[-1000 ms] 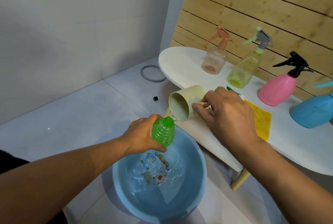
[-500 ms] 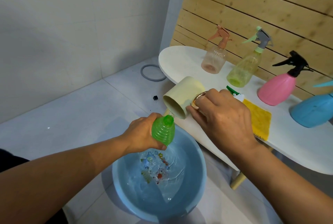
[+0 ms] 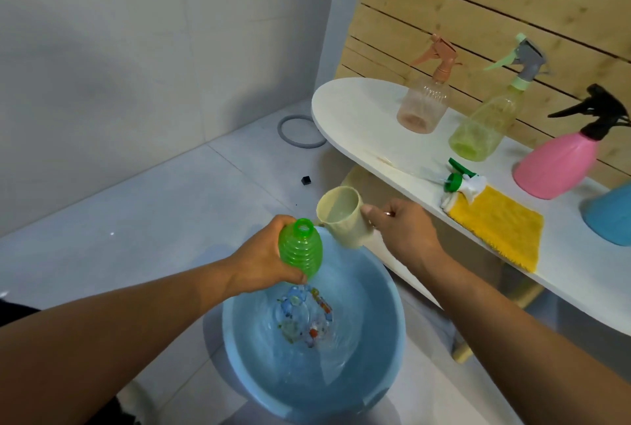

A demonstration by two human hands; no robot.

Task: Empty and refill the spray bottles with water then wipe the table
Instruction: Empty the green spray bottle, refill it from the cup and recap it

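Observation:
My left hand (image 3: 259, 257) grips a ribbed green bottle (image 3: 300, 250) with its cap off, held upright over a blue basin (image 3: 375, 373) of water on the floor. My right hand (image 3: 403, 230) holds a cream cup (image 3: 345, 219) by its handle, mouth turned up and to the left, right beside the bottle's neck. The bottle's green and white spray head (image 3: 461, 182) lies on the white table (image 3: 362, 117), by a yellow cloth (image 3: 498, 226).
On the table stand a peach spray bottle (image 3: 425, 100), a yellow-green one (image 3: 485, 127), a pink one with a black head (image 3: 560, 165) and a blue one (image 3: 611, 216) at the right edge. A grey ring (image 3: 300, 132) and a small black cube (image 3: 306, 180) lie on the floor tiles.
My right hand has tipped the cup back from pouring sideways towards upright and lowered it beside the bottle. The green bottle stays over the basin.

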